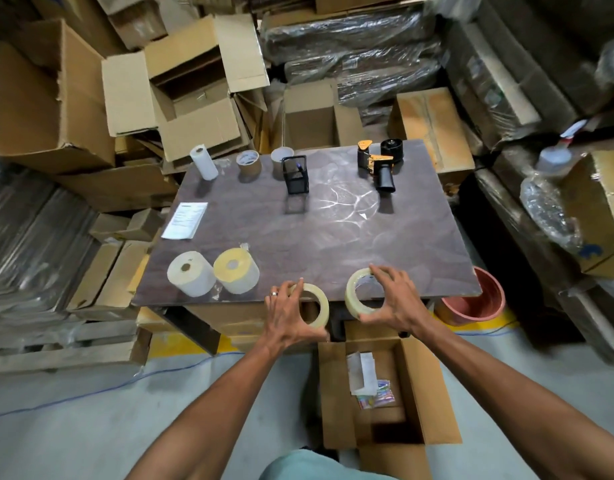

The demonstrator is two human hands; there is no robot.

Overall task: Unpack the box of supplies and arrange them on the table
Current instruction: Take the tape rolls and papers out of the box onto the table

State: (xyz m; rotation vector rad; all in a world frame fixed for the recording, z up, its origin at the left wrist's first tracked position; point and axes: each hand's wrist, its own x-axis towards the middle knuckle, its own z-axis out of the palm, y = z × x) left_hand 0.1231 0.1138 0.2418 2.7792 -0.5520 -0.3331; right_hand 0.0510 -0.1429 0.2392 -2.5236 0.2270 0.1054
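Gripping one clear tape roll point(314, 305) at the near edge of the table point(333, 230), the left hand point(290, 315) curls fingers and thumb round its rim; the right hand point(393, 301) holds a second clear tape roll point(359, 294) just beside it, fingers spread wide across its ring; the open cardboard box point(378, 393) on the floor below contains a white paper packet point(361, 372) and a small iridescent packet point(376, 394); the black mesh holder point(296, 178) on the table holds one dark pen.
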